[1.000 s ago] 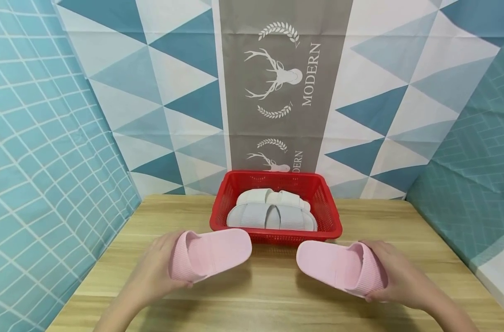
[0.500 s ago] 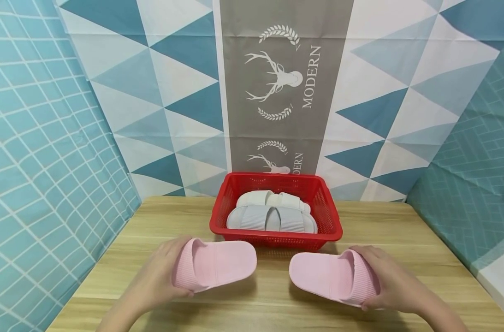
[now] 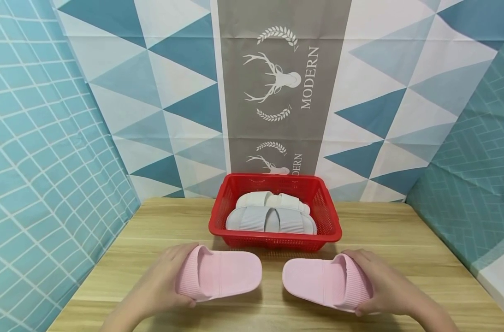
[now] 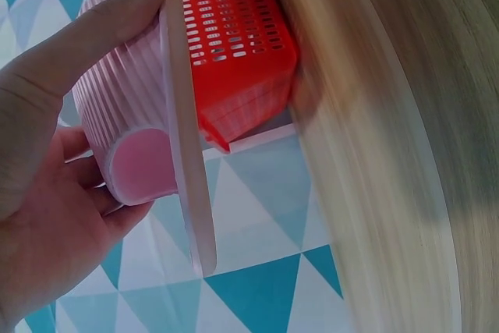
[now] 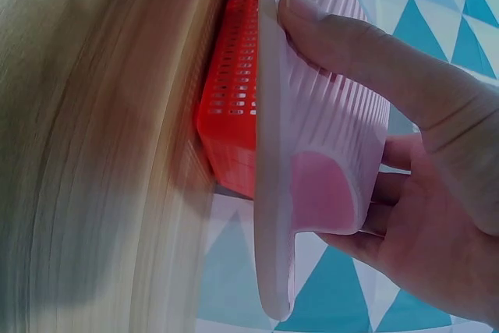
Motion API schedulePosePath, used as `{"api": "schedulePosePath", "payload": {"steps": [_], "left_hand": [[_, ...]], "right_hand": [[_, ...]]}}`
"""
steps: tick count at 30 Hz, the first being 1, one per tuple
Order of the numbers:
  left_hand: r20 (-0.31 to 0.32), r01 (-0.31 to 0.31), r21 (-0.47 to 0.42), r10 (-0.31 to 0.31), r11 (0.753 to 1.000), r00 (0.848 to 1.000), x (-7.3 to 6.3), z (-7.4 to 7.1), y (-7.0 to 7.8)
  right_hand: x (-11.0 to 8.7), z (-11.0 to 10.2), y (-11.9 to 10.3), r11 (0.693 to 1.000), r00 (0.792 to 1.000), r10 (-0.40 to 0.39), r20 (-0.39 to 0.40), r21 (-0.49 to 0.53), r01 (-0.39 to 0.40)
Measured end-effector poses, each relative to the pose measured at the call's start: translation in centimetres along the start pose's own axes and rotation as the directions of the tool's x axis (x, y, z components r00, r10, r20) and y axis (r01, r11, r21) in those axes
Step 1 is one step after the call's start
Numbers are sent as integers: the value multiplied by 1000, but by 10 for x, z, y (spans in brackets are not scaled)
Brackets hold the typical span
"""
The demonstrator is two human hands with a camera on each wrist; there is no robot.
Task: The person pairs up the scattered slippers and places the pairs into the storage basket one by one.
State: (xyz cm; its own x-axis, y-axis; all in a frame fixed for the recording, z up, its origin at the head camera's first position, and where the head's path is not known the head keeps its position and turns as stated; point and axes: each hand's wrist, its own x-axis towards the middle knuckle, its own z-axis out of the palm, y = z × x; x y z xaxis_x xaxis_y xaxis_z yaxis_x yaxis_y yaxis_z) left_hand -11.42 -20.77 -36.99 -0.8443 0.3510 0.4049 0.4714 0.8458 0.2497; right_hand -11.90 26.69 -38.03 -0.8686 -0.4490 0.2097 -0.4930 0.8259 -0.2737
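My left hand (image 3: 164, 281) grips a pink slide slipper (image 3: 231, 273) around its ribbed strap, heel pointing inward. In the left wrist view the thumb lies at the edge of the sole (image 4: 187, 154), with the fingers behind the strap (image 4: 117, 76). A matching pink slipper (image 3: 310, 279) is held by my right hand (image 3: 384, 286), its heel turned toward the first one. The right wrist view shows that thumb pressed near the sole's edge and the strap (image 5: 335, 76) inside the grip. Both slippers hang just above the table, heels a small gap apart.
Behind the slippers a red perforated basket (image 3: 272, 239) stands on the wooden table (image 3: 168, 216). It holds grey slippers (image 3: 253, 219) and white slippers (image 3: 253, 199). A patterned cloth wall (image 3: 193, 101) rises at the back, with tiled-print sheets on both sides.
Both hands have come down and toward the near side with their pink slippers. The slippers have moved inward, narrowing the gap between their heels. The basket stays in place.
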Motion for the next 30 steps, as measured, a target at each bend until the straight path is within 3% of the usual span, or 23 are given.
{"api": "schedulePosePath", "payload": {"steps": [11, 19, 30], "left_hand": [[36, -16, -4, 16, 1000, 999, -2, 2, 2], [39, -14, 0, 14, 1000, 999, -3, 4, 4], [33, -13, -12, 13, 1000, 999, -1, 6, 6]], "right_hand": [[1, 3, -6, 1000, 999, 5, 36, 15, -6], [3, 3, -13, 997, 995, 64, 79, 38, -67], [7, 5, -16, 997, 996, 57, 70, 42, -60]]}}
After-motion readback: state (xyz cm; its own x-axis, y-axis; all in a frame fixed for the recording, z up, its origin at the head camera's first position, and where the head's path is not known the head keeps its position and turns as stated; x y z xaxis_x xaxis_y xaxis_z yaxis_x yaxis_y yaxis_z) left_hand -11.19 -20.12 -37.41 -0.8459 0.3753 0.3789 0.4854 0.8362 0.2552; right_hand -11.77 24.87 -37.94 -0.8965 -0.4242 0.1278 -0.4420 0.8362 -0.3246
